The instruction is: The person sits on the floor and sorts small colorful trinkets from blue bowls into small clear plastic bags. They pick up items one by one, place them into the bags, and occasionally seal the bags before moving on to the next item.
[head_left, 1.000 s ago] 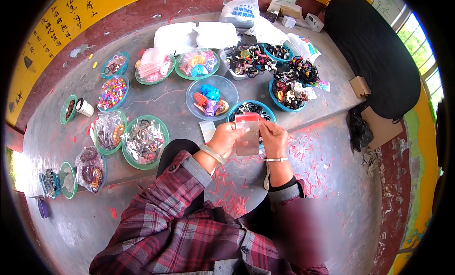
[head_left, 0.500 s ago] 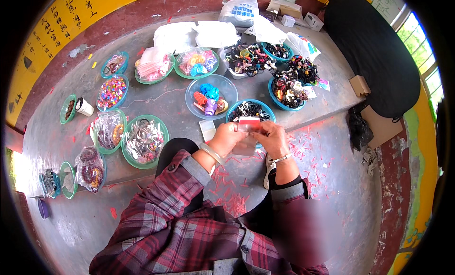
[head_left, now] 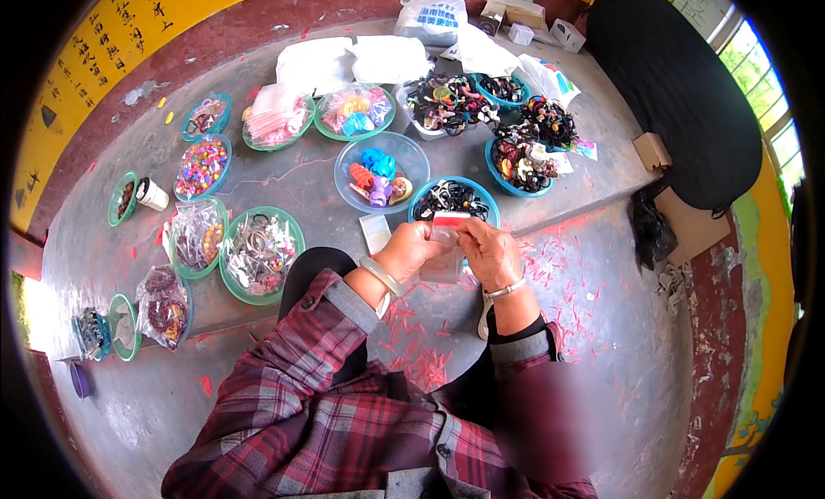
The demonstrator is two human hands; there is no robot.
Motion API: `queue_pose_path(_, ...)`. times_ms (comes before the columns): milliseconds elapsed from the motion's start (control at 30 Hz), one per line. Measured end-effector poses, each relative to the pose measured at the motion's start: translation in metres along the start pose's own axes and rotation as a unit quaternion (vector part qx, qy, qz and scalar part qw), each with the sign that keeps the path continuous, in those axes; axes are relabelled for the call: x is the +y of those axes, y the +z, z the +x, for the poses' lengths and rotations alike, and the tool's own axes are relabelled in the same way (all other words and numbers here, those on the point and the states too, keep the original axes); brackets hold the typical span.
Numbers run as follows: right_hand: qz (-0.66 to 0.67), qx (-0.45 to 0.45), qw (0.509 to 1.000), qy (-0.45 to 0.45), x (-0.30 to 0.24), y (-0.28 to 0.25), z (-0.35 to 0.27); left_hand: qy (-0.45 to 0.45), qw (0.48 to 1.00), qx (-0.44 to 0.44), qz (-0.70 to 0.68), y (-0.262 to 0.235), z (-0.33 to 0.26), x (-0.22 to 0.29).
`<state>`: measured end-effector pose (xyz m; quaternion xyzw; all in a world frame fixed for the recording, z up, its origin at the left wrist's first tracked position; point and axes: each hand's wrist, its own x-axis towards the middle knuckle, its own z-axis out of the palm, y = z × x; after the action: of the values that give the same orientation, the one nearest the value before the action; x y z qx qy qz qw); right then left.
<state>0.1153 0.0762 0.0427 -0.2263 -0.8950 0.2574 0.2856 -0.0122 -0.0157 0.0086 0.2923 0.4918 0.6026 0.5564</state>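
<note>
Two bare hands shared one small piece of work: a clear plastic sleeve (head_left: 441,269) with a red strip (head_left: 449,219) across its upper end, held up in front of the blue bowl (head_left: 496,211) of black bands (head_left: 451,196). By my judgement, the left hand (head_left: 406,251) served best as the anchor, pinching near the side edge so the thin film neither creased nor slid, while the right hand (head_left: 491,254) did the finer fingering at the top. A light touch suited the job, since film of that kind tended to cling to itself and kink under pressure; keeping the sleeve square to the eyes would have helped guide the fingertips.

As for the grip, the left thumb and fingers were closed on the sleeve's left side, close to the red strip. The right thumb and forefinger were drawn together at the strip's right end, with barely any gap. Fingers covered part of it, so whether the strip belonged to the sleeve or was a separate piece was hard to tell. The clear part hung below, between the hands. Just beyond the left hand, a flat pale packet (head_left: 376,232) lay on the grey ledge (head_left: 284,171).
</note>
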Motion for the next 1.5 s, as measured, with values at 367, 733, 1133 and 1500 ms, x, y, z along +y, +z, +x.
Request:
queue_pose_path(367, 0.022, -0.001, 1.0, 0.02, 0.001, 0.005, -0.001, -0.001, 1.0, -0.013, -0.024, 0.003, -0.005, 0.005)
queue_pose_path(733, 0.179, -0.09, 0.97, 0.138, 0.038, 0.019, -0.007, -0.011, 1.0, -0.001, -0.009, -0.005, 0.002, -0.006)
queue_pose_path(1133, 0.057, -0.079, 0.989, 0.11, 0.009, 0.006, -0.004, 0.01, 0.99, 0.024, 0.138, -0.005, 0.002, -0.007)
queue_pose_path(1500, 0.208, -0.052, 0.958, 0.189, 0.023, 0.012, -0.001, -0.058, 0.981, -0.04, -0.179, -0.001, 0.0, -0.004)
